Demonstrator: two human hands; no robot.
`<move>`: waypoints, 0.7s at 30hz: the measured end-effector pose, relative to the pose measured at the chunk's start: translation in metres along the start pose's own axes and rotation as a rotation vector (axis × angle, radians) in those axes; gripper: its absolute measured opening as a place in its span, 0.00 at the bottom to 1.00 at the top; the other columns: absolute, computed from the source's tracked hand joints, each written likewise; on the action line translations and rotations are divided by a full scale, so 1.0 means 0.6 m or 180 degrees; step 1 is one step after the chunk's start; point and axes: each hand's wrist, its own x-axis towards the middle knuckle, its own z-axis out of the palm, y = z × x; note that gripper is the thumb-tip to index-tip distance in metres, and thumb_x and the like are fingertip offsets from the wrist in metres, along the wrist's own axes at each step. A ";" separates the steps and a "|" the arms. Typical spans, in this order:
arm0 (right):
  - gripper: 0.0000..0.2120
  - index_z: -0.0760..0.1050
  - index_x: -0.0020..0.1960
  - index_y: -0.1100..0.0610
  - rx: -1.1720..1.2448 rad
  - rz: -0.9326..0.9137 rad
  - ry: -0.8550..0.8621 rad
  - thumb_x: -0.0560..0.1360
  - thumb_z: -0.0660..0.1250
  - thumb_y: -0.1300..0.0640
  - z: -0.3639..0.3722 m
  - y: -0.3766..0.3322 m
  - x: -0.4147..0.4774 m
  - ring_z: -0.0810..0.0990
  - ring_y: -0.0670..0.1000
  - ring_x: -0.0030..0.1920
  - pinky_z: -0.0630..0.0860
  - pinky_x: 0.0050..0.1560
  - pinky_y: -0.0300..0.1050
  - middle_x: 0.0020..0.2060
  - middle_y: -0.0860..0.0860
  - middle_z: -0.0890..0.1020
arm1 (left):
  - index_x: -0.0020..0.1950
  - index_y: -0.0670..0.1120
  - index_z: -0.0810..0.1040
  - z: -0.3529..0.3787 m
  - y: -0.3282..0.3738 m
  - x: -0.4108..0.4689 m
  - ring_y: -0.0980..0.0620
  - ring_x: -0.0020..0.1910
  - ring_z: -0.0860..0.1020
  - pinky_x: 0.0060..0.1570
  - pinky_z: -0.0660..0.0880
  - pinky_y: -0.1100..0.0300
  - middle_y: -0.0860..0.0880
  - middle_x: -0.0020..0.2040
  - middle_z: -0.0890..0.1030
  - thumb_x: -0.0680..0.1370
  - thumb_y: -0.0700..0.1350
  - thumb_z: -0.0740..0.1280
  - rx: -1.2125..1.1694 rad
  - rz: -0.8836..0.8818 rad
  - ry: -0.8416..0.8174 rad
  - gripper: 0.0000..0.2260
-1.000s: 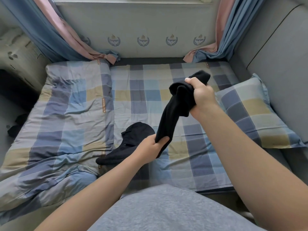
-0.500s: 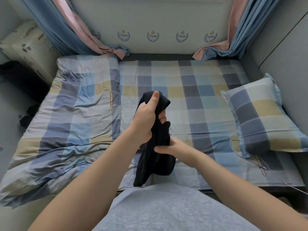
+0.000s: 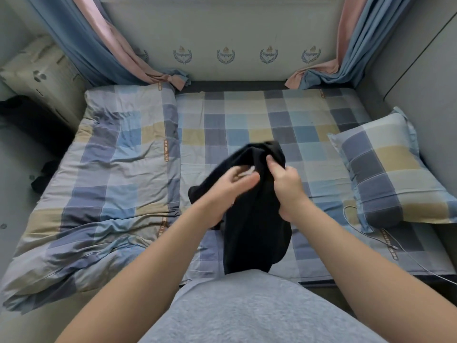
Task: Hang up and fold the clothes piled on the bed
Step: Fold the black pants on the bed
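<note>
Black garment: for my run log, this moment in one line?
black garment: held over bed | right hand: pinches it | left hand: blurred, grip unclear

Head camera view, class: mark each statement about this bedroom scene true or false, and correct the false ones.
1. The right hand grips the black fabric garment near its top. True.
2. The black fabric garment lies spread flat on the checked bed sheet. False: it hangs bunched from the right hand.
3. The square checked pillow lies at the bed's right side. True.
4. The crumpled checked duvet covers the square checked pillow. False: the duvet lies on the bed's left side, apart from the pillow.
</note>
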 end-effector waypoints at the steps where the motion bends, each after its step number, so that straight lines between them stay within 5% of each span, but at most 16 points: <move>1: 0.20 0.80 0.59 0.58 0.0112 0.0058 0.0065 0.79 0.66 0.43 0.004 -0.012 0.004 0.85 0.60 0.51 0.82 0.55 0.59 0.50 0.58 0.86 | 0.67 0.54 0.75 0.006 -0.020 -0.004 0.50 0.63 0.80 0.64 0.76 0.51 0.50 0.63 0.82 0.71 0.60 0.76 0.0030 -0.0044 -0.0296 0.27; 4: 0.20 0.76 0.62 0.59 0.0380 0.0116 0.0160 0.80 0.66 0.44 0.010 -0.035 0.013 0.82 0.60 0.57 0.78 0.61 0.61 0.56 0.59 0.83 | 0.63 0.60 0.79 0.030 -0.072 -0.013 0.55 0.61 0.81 0.64 0.77 0.49 0.55 0.60 0.83 0.71 0.56 0.77 0.0648 -0.0131 -0.0665 0.22; 10: 0.14 0.78 0.61 0.59 0.0280 -0.0008 -0.0257 0.82 0.64 0.51 -0.006 -0.047 0.030 0.82 0.58 0.59 0.80 0.59 0.55 0.55 0.58 0.84 | 0.46 0.56 0.84 0.024 -0.082 0.003 0.52 0.49 0.84 0.58 0.79 0.44 0.54 0.46 0.87 0.72 0.58 0.70 0.0550 -0.0038 0.0490 0.09; 15: 0.27 0.72 0.69 0.48 -0.0781 -0.0213 -0.1006 0.74 0.68 0.38 -0.043 -0.017 0.020 0.79 0.39 0.61 0.75 0.57 0.36 0.59 0.38 0.81 | 0.59 0.48 0.83 0.014 -0.027 0.014 0.45 0.58 0.83 0.60 0.78 0.44 0.47 0.55 0.86 0.77 0.52 0.68 -0.0287 0.0151 0.0947 0.13; 18: 0.43 0.64 0.76 0.43 -0.1229 0.0058 -0.1364 0.66 0.77 0.36 -0.067 0.044 0.000 0.77 0.41 0.64 0.75 0.64 0.43 0.65 0.39 0.78 | 0.61 0.44 0.81 0.011 0.010 0.027 0.41 0.56 0.83 0.57 0.80 0.43 0.43 0.54 0.86 0.81 0.49 0.67 -0.0827 0.0017 0.1092 0.12; 21: 0.30 0.69 0.66 0.37 -0.1903 0.0136 -0.1515 0.68 0.77 0.39 -0.065 0.097 -0.015 0.78 0.38 0.57 0.75 0.53 0.33 0.56 0.32 0.78 | 0.58 0.47 0.81 0.011 0.034 0.038 0.49 0.50 0.85 0.48 0.83 0.52 0.48 0.50 0.87 0.81 0.50 0.68 -0.0849 0.0073 0.1114 0.09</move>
